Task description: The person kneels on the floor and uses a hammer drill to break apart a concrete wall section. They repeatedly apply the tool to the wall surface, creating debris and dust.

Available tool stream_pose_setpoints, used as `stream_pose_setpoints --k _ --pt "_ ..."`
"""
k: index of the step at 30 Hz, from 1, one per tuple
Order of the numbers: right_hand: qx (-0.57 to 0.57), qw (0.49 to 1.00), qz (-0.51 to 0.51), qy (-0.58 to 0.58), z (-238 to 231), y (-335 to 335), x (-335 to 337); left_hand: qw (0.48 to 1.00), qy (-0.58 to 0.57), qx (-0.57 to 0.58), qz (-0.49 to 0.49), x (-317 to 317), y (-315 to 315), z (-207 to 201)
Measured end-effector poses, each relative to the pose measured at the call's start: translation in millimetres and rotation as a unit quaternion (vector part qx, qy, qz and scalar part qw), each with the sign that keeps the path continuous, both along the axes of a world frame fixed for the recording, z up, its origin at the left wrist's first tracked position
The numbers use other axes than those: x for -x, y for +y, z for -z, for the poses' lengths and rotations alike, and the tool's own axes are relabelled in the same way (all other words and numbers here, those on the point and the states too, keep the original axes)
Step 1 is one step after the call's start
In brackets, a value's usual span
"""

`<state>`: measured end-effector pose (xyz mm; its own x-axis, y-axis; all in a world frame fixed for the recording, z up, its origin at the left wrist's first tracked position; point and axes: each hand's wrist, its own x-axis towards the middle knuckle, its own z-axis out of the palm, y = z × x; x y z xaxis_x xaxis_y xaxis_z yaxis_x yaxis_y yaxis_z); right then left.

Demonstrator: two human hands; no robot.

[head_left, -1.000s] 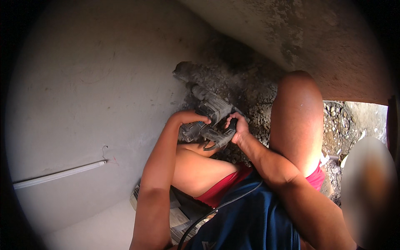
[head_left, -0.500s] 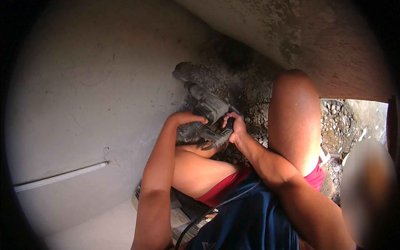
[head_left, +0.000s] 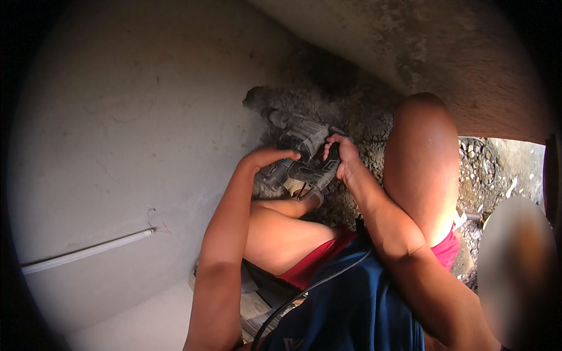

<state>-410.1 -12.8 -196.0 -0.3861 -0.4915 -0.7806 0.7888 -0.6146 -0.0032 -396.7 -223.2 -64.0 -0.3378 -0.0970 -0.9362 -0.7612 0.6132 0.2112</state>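
I hold a dusty grey power hammer drill (head_left: 301,149) with both hands, low in front of my bent legs. My left hand (head_left: 266,159) grips its body from the left. My right hand (head_left: 341,157) is wrapped on the rear handle. The tool's front end points up and left into a rough broken hole (head_left: 328,96) in the grey wall, full of crumbled rubble. A black cable (head_left: 304,292) runs down over my blue shirt.
A smooth grey plastered wall (head_left: 129,128) fills the left, with a thin white conduit (head_left: 88,251) along it. A concrete wall (head_left: 421,47) closes the top right. My raised right knee (head_left: 421,152) stands beside the tool. Gravel and loose stones (head_left: 492,169) lie at the right.
Both hands and the drill have shifted slightly up and right, toward the hole. The grip is unchanged.
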Motion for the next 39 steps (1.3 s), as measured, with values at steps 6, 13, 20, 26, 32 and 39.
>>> stream_pose_setpoints --k 6,13,20,26,32,39 --pt "-0.007 0.998 0.002 0.055 -11 4 17 0.999 0.029 0.0 -0.034 4 4 -4" --pt "-0.019 0.999 0.003 0.031 -21 7 24 0.998 0.039 0.02 -0.034 7 14 -14" --pt "-0.008 0.998 0.01 0.056 -12 -7 24 0.998 0.003 0.019 -0.053 12 -8 2" --pt "0.003 1.0 0.009 -0.011 5 -23 22 1.0 0.005 0.008 -0.012 23 -23 10" --pt "0.021 0.999 0.03 -0.031 13 -24 16 0.999 -0.044 0.029 0.009 37 -9 -3" --pt "0.049 0.996 0.063 -0.043 11 -1 -20 0.997 -0.009 0.015 0.081 21 -1 2"
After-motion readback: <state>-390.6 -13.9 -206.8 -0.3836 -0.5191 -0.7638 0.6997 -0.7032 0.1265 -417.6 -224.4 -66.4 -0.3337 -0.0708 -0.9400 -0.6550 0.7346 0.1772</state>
